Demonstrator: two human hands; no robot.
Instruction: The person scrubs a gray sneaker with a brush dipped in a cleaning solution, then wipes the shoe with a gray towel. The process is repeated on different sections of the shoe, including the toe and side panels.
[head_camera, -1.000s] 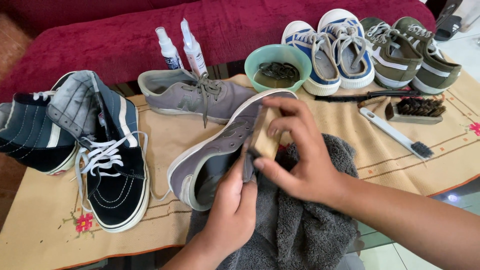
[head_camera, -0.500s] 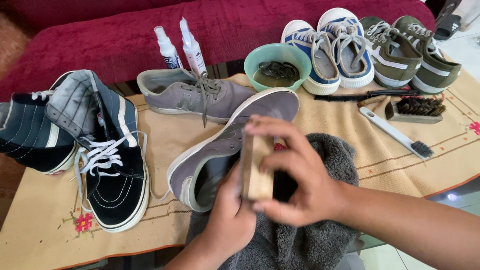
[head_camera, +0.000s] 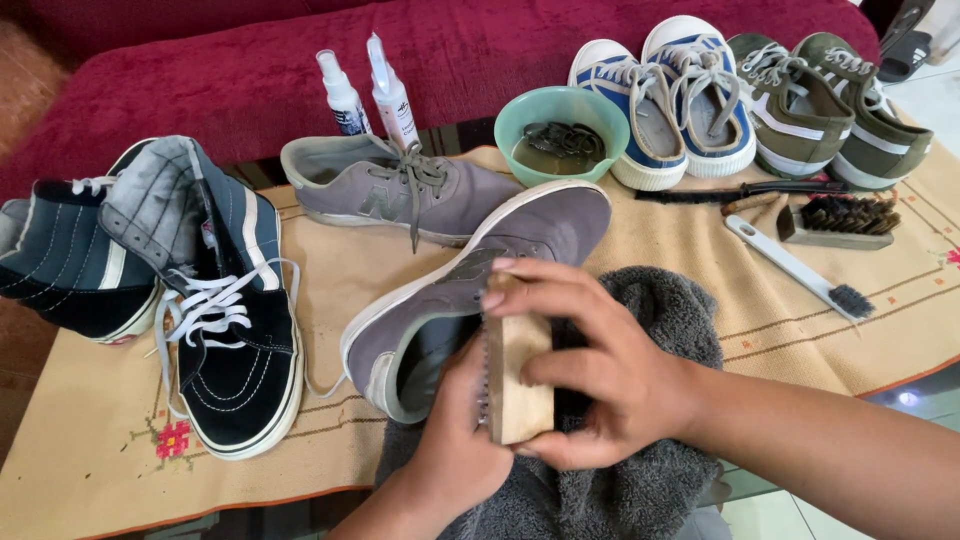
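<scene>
We work at a low bench (head_camera: 80, 470) spread with a tan woven cloth (head_camera: 660, 240) that has an orange border and small embroidered flowers; behind it runs a sofa draped in dark red fabric (head_camera: 200, 70), and pale floor tiles show at the right edge. Our right hand (head_camera: 600, 375) is clamped on a wooden brush (head_camera: 515, 375), bristles turned to the left, against the heel opening of a grey sneaker (head_camera: 470, 290) lying with its toe pointing away. Our left hand (head_camera: 460, 440) is closed on the heel of that sneaker from below, beside the brush. Under both lies a dark grey towel (head_camera: 640, 490), hanging over the near edge. The matching grey sneaker (head_camera: 390, 190) sits further back, two white spray bottles (head_camera: 365, 95) standing behind it. A black high-top pair (head_camera: 190, 300) rests at the left. A green bowl (head_camera: 525, 115) holds murky water, with blue canvas shoes (head_camera: 665, 90), olive shoes (head_camera: 830, 95) and spare brushes (head_camera: 820, 240) at the right.
</scene>
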